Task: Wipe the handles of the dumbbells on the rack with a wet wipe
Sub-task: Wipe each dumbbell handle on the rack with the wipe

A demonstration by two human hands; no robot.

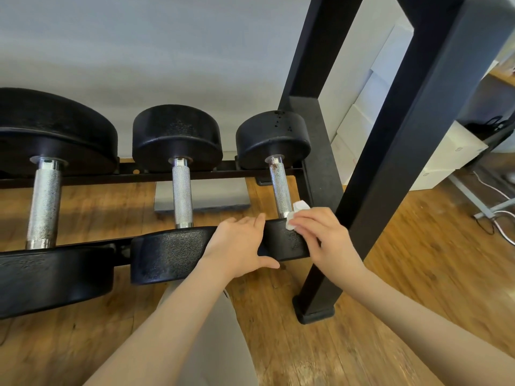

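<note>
Three black dumbbells with knurled silver handles lie across a low black rack (156,176): a large one (44,201) at left, a middle one (182,196), and a small right one (280,188) with rust near its far end. My right hand (323,235) pinches a crumpled white wet wipe (296,211) at the near end of the right dumbbell's handle. My left hand (242,243) grips the near black head of that right dumbbell, thumb under its front face.
A thick black post (395,162) of a frame stands just right of my right hand, with another post (312,79) behind. A grey metal block (217,196) lies on the wooden floor under the rack. White boxes (443,151) and cables sit at far right.
</note>
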